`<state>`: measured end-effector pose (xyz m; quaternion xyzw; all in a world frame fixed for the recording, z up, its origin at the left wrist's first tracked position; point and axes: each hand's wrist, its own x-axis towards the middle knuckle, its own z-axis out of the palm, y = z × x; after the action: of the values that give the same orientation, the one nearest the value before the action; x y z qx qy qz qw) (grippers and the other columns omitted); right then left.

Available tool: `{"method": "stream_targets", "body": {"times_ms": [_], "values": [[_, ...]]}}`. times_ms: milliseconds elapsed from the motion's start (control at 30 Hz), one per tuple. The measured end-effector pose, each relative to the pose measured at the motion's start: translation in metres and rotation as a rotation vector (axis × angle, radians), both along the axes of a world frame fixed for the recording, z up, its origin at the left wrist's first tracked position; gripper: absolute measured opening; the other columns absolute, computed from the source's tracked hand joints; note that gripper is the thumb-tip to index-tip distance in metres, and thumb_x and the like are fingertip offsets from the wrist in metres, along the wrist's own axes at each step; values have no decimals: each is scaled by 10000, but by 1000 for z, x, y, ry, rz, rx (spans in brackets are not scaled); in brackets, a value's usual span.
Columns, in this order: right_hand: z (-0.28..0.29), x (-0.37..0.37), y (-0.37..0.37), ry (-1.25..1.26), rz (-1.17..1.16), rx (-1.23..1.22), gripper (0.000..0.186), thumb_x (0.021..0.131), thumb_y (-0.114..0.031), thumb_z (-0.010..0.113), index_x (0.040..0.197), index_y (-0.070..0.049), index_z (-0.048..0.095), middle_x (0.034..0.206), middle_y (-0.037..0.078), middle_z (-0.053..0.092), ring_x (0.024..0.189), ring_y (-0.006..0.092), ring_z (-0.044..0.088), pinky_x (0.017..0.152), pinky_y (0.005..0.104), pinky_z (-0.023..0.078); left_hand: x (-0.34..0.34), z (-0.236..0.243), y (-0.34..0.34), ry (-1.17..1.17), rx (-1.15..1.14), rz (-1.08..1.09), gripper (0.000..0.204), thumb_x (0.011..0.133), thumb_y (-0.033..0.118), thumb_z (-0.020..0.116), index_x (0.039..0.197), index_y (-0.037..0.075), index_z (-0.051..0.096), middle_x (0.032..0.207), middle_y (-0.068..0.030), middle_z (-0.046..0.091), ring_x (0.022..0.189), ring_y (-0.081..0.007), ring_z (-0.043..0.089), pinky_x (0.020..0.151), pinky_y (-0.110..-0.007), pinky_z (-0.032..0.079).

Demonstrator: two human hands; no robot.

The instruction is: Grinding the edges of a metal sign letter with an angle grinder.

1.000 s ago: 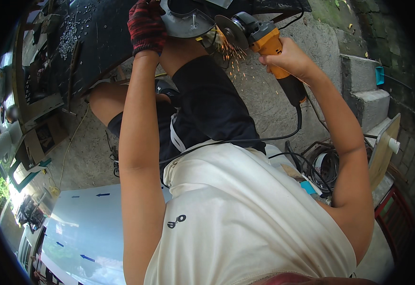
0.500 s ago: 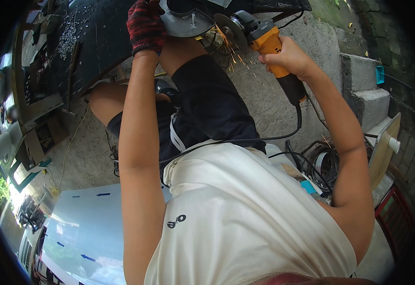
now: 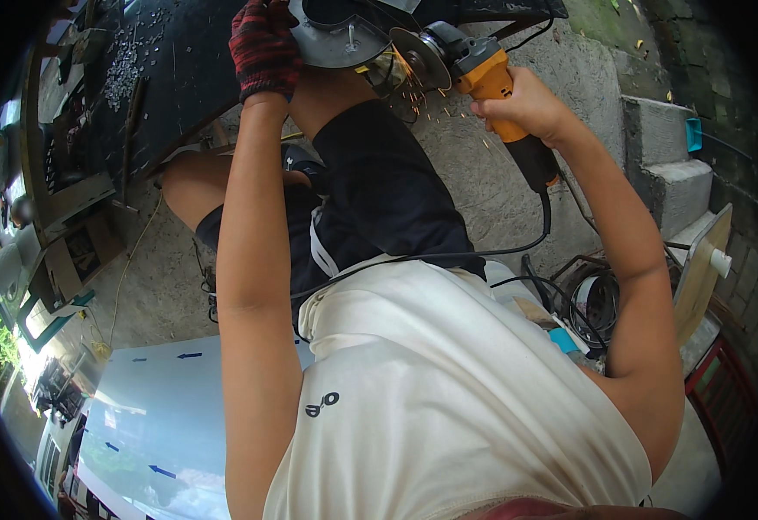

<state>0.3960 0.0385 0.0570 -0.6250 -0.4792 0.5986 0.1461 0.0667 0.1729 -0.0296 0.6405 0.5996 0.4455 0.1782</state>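
Observation:
My left hand [image 3: 264, 52], in a red and black knit glove, grips a grey curved metal plate [image 3: 331, 45] with a cut-out and a small upright post, at the top of the view. My bare right hand [image 3: 522, 108] is wrapped round a yellow and black angle grinder [image 3: 484, 69]. Its disc [image 3: 420, 56] meets the right edge of the plate, and orange sparks [image 3: 422, 95] spray downward beside my knee. A black cord [image 3: 546, 225] runs from the grinder across my shorts.
A dark bench [image 3: 153, 78] holds small metal bits at the upper left. Around me are tools and frames on the left, a white reflective sheet [image 3: 145, 416], coiled cables [image 3: 591, 308], a wooden board [image 3: 704, 277] and concrete steps [image 3: 665, 173].
The sparks differ in shape and spread between the frames. My hands, the plate and the grinder hold almost the same positions throughout.

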Motion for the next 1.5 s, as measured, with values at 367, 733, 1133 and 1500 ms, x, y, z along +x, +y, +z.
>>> {"method": "stream_targets", "body": {"times_ms": [367,733,1133,1500], "values": [[4,-2,1,-10,-4,16,443,765,-238,836,1073,16,643,871,59,683,703,140,653,662,306,549,-4,0,-1,99,125,-58,258,1000,291,575,851,104,673,954,-120,698,946,-354,648,853,-436,504],[-4,2,0,-1,-10,16,450,758,-251,834,1062,18,639,848,62,668,672,147,649,629,306,536,-2,-1,0,53,41,-31,248,998,287,576,852,110,670,941,-113,703,955,-350,652,851,-433,505],[2,-3,1,30,-26,8,446,758,-241,830,1068,18,640,867,68,675,690,152,657,646,311,543,-1,1,-1,57,55,-20,245,1004,294,579,872,105,664,890,-91,713,937,-333,660,850,-427,507],[-3,0,-1,-25,-14,5,455,754,-254,838,1059,21,642,870,73,674,691,156,663,644,309,548,0,3,-1,36,56,-39,244,1011,289,567,894,101,667,867,-77,720,927,-325,662,852,-417,509]]}}
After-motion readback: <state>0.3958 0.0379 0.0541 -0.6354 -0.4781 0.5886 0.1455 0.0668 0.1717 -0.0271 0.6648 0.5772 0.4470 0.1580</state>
